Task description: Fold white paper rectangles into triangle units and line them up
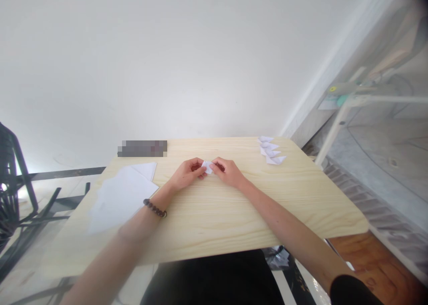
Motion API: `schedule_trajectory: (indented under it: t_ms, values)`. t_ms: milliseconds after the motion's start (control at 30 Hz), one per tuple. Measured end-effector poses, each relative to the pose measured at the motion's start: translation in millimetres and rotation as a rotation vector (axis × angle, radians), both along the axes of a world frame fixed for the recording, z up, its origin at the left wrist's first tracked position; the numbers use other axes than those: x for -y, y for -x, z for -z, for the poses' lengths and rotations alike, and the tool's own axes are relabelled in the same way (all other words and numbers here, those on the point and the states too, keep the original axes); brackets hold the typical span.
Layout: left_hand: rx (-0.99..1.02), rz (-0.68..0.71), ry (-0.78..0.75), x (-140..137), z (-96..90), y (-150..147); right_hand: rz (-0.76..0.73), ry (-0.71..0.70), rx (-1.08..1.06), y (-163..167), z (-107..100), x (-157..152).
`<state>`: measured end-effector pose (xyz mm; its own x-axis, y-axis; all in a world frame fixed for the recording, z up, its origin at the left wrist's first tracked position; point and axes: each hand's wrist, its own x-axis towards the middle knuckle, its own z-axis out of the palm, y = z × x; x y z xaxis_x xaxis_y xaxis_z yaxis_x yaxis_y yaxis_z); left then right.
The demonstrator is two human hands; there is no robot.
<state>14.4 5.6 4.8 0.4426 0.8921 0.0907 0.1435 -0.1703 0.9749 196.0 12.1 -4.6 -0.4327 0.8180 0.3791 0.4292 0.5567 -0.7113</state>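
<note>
A small folded piece of white paper (pixel 207 166) is pinched between my two hands, just above the middle of the table. My left hand (pixel 189 173), with a dark bead bracelet on its wrist, grips the paper's left side. From the right, my right hand (pixel 228 171) holds the other side between thumb and fingers. Part of the paper is hidden by my fingertips. Several folded white paper boats (pixel 274 159) stand in a row at the back right of the table. Loose white sheets (pixel 123 195) lie overlapping on the left.
The pale wooden table (pixel 214 220) stands against a white wall (pixel 200 64). A blurred-out dark patch (pixel 143 148) covers something at the back left. Beyond the left edge is a black chair (pixel 16 171); a white metal frame (pixel 337 126) rises on the right.
</note>
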Motion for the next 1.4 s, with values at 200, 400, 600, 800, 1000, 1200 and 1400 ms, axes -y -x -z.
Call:
schedule_trajectory:
  t_ms: [200,400,600,800,1000,1200,1400]
  values:
    - [0.036,0.013,-0.009,1.4,-1.3,-1.3,-0.002,0.014,-0.019,0.2,0.1,-0.9]
    - [0.013,-0.034,-0.051,3.0,-3.0,-3.0,-0.011,0.041,0.012,-0.1,-0.1,-0.8]
    - [-0.134,-0.065,-0.087,1.2,-4.6,1.9,-0.03,0.021,0.043,0.3,0.4,-1.3]
    - [-0.141,-0.058,-0.068,0.7,-7.0,3.3,-0.046,0.038,0.035,0.9,1.3,-1.7]
    - [-0.1,-0.06,-0.035,2.0,-4.6,0.3,-0.041,0.051,-0.005,-0.1,1.9,-2.7]
    - [-0.05,-0.045,0.0,-0.9,2.2,0.6,-0.058,0.22,-0.157,-1.7,5.2,-4.3]
    - [-0.04,-0.013,-0.039,-0.5,1.4,2.1,-0.095,0.24,-0.145,-4.2,0.5,-2.6]
